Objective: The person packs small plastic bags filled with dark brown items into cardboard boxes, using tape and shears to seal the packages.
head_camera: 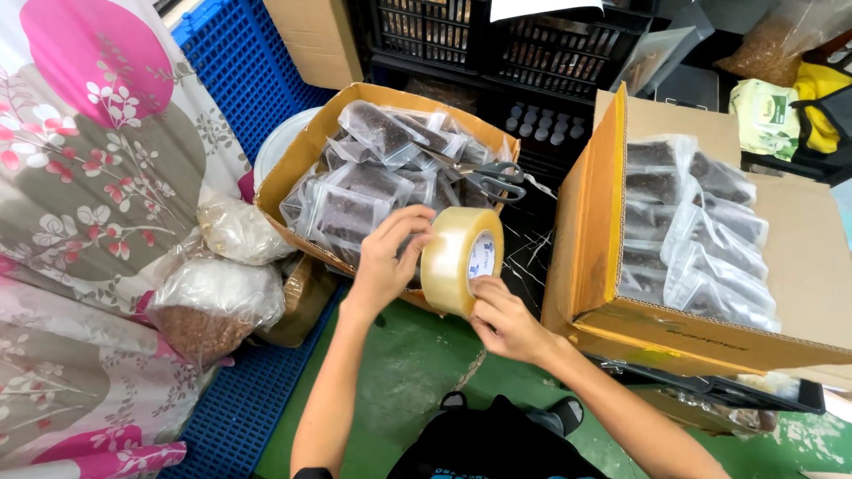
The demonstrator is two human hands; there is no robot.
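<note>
- The roll of clear tape (461, 260) is held up between both hands, over the green floor (417, 364) and just in front of the open box of dark packets (390, 173).
- The left hand (383, 266) wraps its fingers over the roll's outer face, its grip pinching the roll, which would keep it from turning.
- The right hand (504, 321) sits below the roll, its grip pressed together on the roll's lower edge with the thumb on the rim, as if feeling for the tape's loose end.
- Scissors (493, 177) lie on the packets behind the roll, within easy reach.
- To the right of the roll, a second box (692, 257) lies tipped on its side, its packets stacked.
- To the left of the roll, bags of grain (213, 297) rest against flowered cloth (89, 177) on a blue plastic pallet (240, 408).
- Black crates (515, 44) stand behind the first box.
</note>
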